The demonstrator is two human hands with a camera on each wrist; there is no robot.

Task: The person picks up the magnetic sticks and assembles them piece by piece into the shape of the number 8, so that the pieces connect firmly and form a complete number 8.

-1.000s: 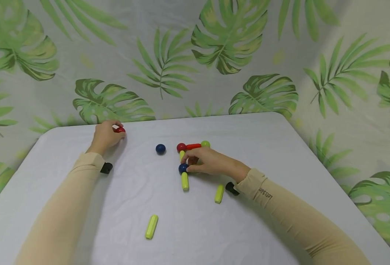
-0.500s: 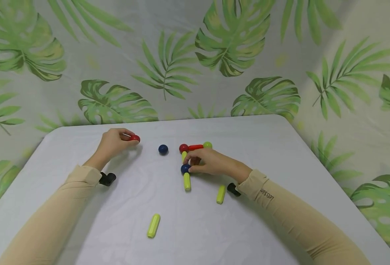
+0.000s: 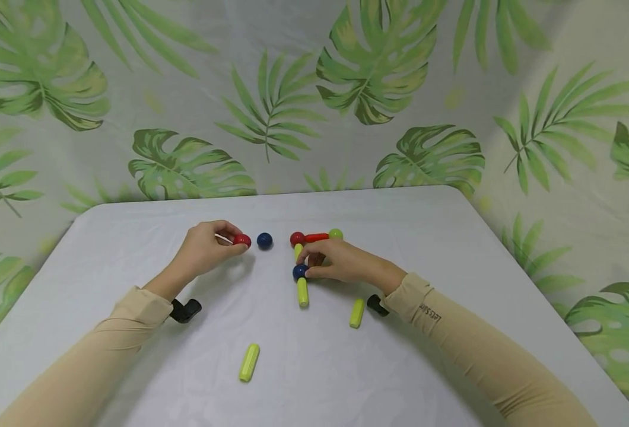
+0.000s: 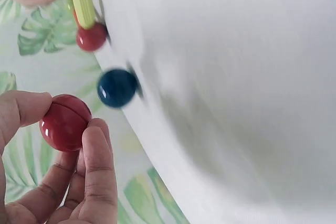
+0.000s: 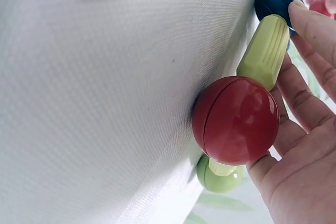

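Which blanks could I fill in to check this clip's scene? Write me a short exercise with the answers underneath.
1. The left hand holds a ball whose colour is ____.
2. The colour of the ball that the right hand pinches is ____.
3. The red stick runs between a red ball and a ball coloured ____.
4. In the head view, the number of yellow sticks lying apart from any ball is ____.

Missing words: red; blue; green; two.

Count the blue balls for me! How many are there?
2. The right hand pinches one blue ball. The other blue ball rests on the table, just right of the red ball in the left hand. Others could be hidden behind the hands.
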